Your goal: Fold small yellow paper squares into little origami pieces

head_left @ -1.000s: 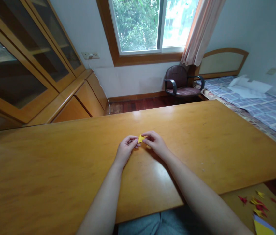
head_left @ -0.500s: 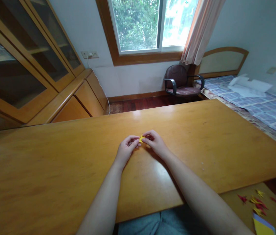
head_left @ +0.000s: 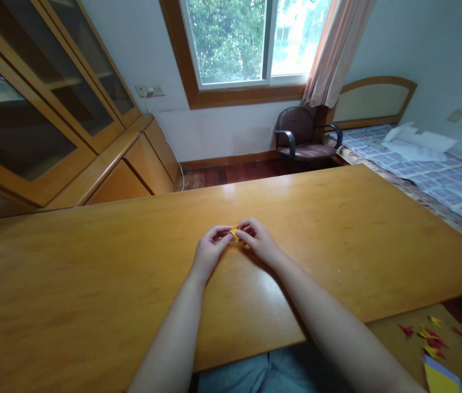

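Note:
A small piece of folded yellow origami paper (head_left: pixel 234 232) is pinched between both hands, just above the wooden table (head_left: pixel 112 284). My left hand (head_left: pixel 211 246) grips its left side between thumb and fingers. On the opposite side, my right hand (head_left: pixel 260 240) holds it with thumb and index finger. Fingertips cover part of the paper, so its exact folds are too small to make out.
At the lower right, a lower surface (head_left: pixel 394 360) bears several red and yellow folded paper figures (head_left: pixel 434 341) and a stack of paper sheets (head_left: pixel 441 376). Behind the table stand an armchair (head_left: pixel 302 136) and a bed (head_left: pixel 451 174); a cabinet (head_left: pixel 83 174) is at left.
The yellow paper has turned slightly and shifted a little to the left between my fingertips. My right hand's fingers moved slightly left with it; both hands keep hold.

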A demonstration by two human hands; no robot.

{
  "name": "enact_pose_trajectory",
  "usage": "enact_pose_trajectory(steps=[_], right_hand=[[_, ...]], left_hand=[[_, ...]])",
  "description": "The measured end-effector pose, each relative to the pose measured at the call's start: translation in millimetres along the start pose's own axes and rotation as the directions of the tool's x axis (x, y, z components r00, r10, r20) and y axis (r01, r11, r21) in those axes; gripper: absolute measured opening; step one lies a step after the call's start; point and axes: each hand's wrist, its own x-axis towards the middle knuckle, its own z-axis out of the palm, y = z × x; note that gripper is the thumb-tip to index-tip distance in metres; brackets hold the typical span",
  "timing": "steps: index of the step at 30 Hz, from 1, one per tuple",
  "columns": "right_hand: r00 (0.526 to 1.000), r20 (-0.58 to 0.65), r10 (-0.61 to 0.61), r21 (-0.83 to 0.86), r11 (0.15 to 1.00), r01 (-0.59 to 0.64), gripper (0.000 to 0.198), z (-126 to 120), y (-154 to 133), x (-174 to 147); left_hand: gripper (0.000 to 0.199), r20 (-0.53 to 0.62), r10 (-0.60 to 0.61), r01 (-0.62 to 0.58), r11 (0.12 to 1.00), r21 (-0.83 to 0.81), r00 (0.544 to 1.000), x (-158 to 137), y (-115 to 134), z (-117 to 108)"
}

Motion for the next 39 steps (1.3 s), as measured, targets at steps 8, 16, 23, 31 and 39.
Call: enact_pose_trajectory(steps=[8,16,23,31,39], right_hand=[[0.999,0.041,0.011,0.002,1.0,-0.011,0.023,3,-4,-1],[0.999,0.045,0.011,-0.022,1.0,-0.01,0.025,2,-7,-3],[0.999,0.048,-0.004,-0.08,0.997,0.008,0.026,2,-9,-5],[0.991,0.001,-0.135,-0.188,0.973,0.133,0.02,3,-7,-2],[0.982,-0.012,-0.19,-0.241,0.953,0.182,0.012,0,-6,-2]], left_hand=[[0.024,0.008,0.026,-0.025,1.0,-0.011,1.0,-2,6,2],[0.023,0.006,0.028,-0.028,1.0,-0.009,1.0,-3,8,2],[0.023,-0.006,0.033,-0.033,0.999,0.022,0.999,-3,11,3],[0.021,0.017,0.117,-0.119,0.98,0.16,0.993,-2,6,2],[0.018,0.056,0.229,-0.234,0.911,0.34,0.972,-4,7,2]])
